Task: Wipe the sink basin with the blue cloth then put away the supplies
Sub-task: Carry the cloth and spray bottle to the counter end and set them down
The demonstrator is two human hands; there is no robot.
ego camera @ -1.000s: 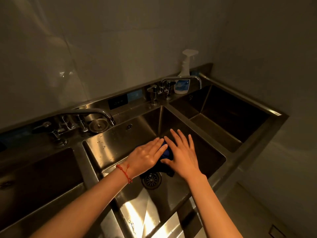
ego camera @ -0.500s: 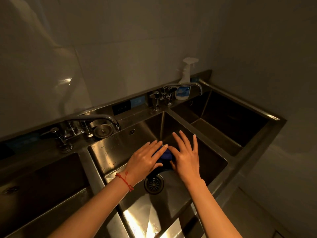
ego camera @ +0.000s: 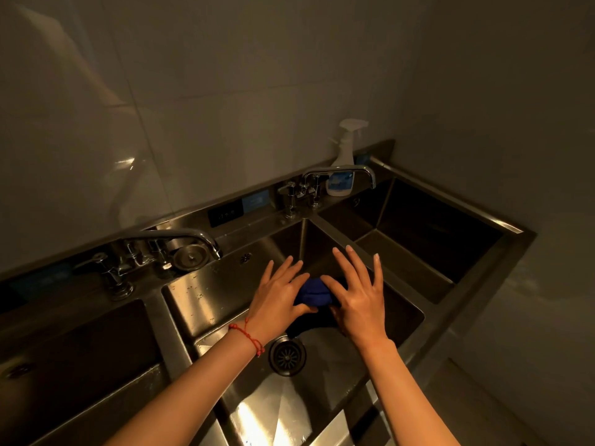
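Standing beside the person, I see both arms reach down into the middle basin (ego camera: pixel 206 294) of a steel three-basin sink. The blue cloth (ego camera: pixel 314 293) is bunched into a small roll low against the back of this basin, just above the round drain strainer (ego camera: pixel 287 356). The left hand (ego camera: pixel 279 297) presses on the cloth's left side with straight, spread fingers; a red string bracelet (ego camera: pixel 247 334) sits on that wrist. The right hand (ego camera: pixel 359 299) presses on the right side, its fingers also straight and fanned apart (the thumb seems to be under the cloth edge, but I cannot tell for sure). One faucet (ego camera: pixel 180 238) stands behind the left divider and another faucet (ego camera: pixel 338 173) behind the right divider. A white spray bottle (ego camera: pixel 344 165) with a blue label stands upright on the back ledge, behind the right faucet, well apart from the hands.
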